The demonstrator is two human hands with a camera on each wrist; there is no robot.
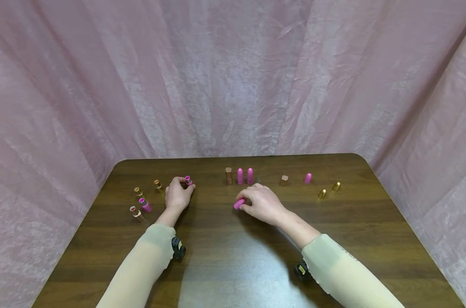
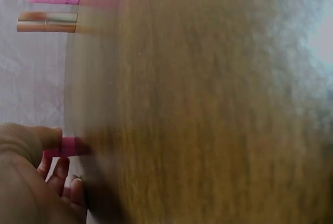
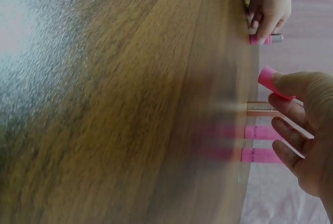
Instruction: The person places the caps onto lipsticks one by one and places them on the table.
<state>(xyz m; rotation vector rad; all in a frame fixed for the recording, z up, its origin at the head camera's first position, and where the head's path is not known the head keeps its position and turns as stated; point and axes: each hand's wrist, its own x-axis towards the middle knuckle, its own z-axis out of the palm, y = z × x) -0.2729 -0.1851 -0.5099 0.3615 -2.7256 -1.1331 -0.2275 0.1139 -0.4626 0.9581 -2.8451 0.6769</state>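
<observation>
Near the table's far side, left of centre, my left hand [image 1: 178,194] pinches an uncapped pink lipstick base [image 1: 188,180] between thumb and fingers. The base stands upright, and in the right wrist view its silvery tip [image 3: 277,38] shows past the fingers. My right hand [image 1: 264,204] holds a pink lipstick cap [image 1: 239,203], tilted, between thumb and index finger, with the other fingers loosely bent. Cap and base are well apart. Just beyond the right hand stand two capped pink lipsticks [image 1: 240,176] and one capped rose-gold lipstick [image 1: 228,176].
Left of my left hand stand several uncapped lipsticks: two gold-topped ones [image 1: 157,185], a pink one [image 1: 145,205] and a rose-gold one [image 1: 137,214]. To the right are a rose-gold cap [image 1: 284,180], a pink cap [image 1: 308,178] and two gold caps [image 1: 322,193]. Pink curtains [image 1: 233,85] hang behind the wooden table [image 1: 352,256].
</observation>
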